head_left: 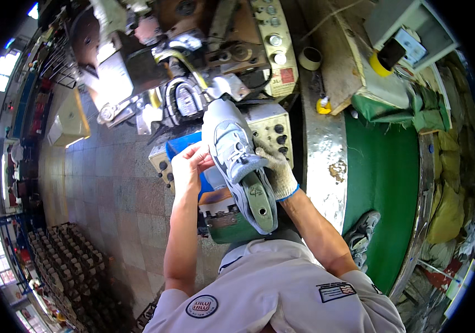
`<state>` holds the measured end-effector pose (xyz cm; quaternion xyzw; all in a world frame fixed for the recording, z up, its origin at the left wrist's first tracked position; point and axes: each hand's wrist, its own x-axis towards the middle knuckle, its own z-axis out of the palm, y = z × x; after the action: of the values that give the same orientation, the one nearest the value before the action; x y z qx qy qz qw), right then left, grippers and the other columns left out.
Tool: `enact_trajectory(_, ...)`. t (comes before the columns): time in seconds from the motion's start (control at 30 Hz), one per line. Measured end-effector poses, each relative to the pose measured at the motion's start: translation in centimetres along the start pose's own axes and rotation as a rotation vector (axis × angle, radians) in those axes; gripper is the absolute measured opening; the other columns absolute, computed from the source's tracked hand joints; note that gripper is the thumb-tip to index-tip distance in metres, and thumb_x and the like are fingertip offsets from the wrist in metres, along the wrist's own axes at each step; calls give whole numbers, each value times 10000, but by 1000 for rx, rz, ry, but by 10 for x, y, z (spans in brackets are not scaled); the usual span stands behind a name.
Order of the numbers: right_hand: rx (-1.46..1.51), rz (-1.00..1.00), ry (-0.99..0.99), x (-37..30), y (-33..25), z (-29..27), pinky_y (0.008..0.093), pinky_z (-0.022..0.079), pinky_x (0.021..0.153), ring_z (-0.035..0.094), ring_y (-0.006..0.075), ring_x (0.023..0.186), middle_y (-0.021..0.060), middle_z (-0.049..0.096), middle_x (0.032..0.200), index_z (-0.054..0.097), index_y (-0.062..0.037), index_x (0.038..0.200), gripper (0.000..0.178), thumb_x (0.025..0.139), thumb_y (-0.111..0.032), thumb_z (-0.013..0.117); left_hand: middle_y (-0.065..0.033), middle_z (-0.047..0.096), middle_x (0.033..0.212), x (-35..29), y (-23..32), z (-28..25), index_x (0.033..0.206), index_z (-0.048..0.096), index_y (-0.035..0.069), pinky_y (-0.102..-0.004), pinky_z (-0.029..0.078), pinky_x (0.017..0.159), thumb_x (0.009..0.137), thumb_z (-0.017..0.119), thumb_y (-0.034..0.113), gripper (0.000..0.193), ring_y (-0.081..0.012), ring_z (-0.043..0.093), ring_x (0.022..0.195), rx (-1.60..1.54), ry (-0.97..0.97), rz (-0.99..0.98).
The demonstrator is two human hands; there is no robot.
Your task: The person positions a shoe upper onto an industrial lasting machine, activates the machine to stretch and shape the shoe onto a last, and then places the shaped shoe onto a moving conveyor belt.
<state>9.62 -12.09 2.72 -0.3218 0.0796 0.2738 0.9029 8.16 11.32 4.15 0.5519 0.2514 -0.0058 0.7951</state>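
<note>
A grey shoe upper (227, 139) with laces is stretched over a green shoe last (258, 202). Its toe points away from me, at the metal jaws of a machine (184, 100). My bare left hand (190, 164) is closed on the shoe's left edge, thumb and fingers pressed together. On the other side my right hand (276, 172), in a knitted glove with a blue cuff, wraps round the shoe; some of its fingers are hidden behind it. The heel end lies nearest my body, tilted towards me.
Control boxes with knobs (276, 130) flank the machine. To the right runs a green conveyor belt (390, 205) with another grey shoe (363, 236) on it. A tape roll (310, 58) lies on the ledge beyond. At lower left stands a dark rack (65, 250) holding many small pieces.
</note>
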Motion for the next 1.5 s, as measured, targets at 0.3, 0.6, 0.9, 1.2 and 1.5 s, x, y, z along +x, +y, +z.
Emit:
enact_trajectory(0.3,-242,-153,-35,83,41,49,265,487,928,587,124,1077,81,616,1278,495,35,1442,550,988,-242,636,-176,681,1205,19,24,-42,1321,562,-87,-317,599,854,819,720,-37,529,-221,707,995,-203,152,246)
enact_trajectory(0.6,-128,-116,26,120,55,68,262,499,868,626,117,958,39,680,1118,581,8,1369,466,951,-170,683,-126,673,1176,40,-24,-37,1310,581,-18,-351,551,882,1015,526,268,415,-217,675,1008,-252,49,103)
enact_trajectory(0.9,-99,-133,91,123,62,60,257,502,858,632,129,956,63,685,1112,607,40,1316,421,953,-162,678,-97,671,1134,39,-38,-33,1274,597,17,-352,560,850,1069,461,366,427,-189,677,969,-300,-20,40)
enact_trajectory(1.2,-110,-187,93,129,90,60,323,514,894,639,173,988,72,679,1103,621,13,1291,503,930,-321,728,-78,670,1085,53,-29,-59,1233,614,27,-321,553,823,1065,492,312,353,-164,665,925,-138,-83,160)
enact_trajectory(1.5,-30,-110,124,123,84,65,285,497,862,627,136,939,48,700,1070,669,19,1235,408,957,-278,704,-78,698,989,42,-15,-52,1167,662,-12,-303,543,732,1071,475,365,432,-135,667,841,-36,9,71)
